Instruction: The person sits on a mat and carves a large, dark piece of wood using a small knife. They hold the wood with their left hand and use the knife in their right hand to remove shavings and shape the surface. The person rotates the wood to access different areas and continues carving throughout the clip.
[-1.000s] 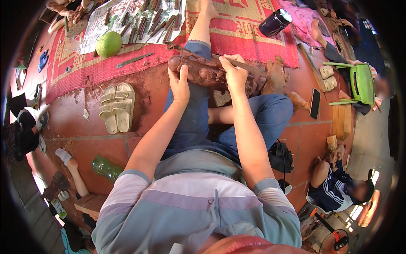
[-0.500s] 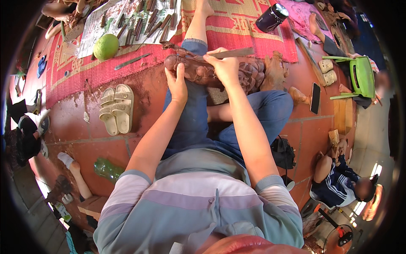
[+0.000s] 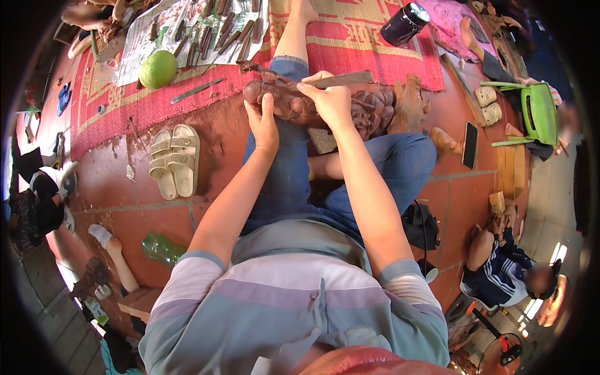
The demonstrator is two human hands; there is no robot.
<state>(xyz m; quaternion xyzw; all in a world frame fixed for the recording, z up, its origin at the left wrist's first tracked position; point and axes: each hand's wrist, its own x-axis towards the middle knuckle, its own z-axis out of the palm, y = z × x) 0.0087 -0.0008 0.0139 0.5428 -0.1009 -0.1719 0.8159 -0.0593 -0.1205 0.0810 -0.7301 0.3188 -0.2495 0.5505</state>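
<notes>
Brown wooden carving (image 3: pixel 369 109), lumpy and dark, lies across the person's left knee on the blue jeans, near the edge of the red woven mat (image 3: pixel 375 44). Left hand (image 3: pixel 262 125) presses flat against the near left end of the carving, fingers up, grip wrapped loosely on the wood. Right hand (image 3: pixel 331 103) sits on top of the carving, grip closed around a flat chisel (image 3: pixel 347 79) whose blade lies level and points right. Both forearms come up from the lower edge; striped grey-purple shirt at bottom.

Pale sandals (image 3: pixel 175 159), a pair side by side, sit on the red tiled floor (image 3: pixel 112 181) left of the leg, well apart from the carving. Green round fruit (image 3: pixel 157 69) rests on the mat by a white sheet (image 3: pixel 147 40) covered with many carving tools. One loose metal tool (image 3: pixel 197 90) lies on the mat between fruit and carving. Dark cylindrical cup (image 3: pixel 405 24) stands on the mat at upper right. Black phone (image 3: pixel 470 145) lies on the floor right of the knee. Green plastic chair (image 3: pixel 537 112) farther right. Green bottle (image 3: pixel 161 249) lies on the floor at lower left. Another person in a dark striped top (image 3: pixel 500 275) sits at lower right.
</notes>
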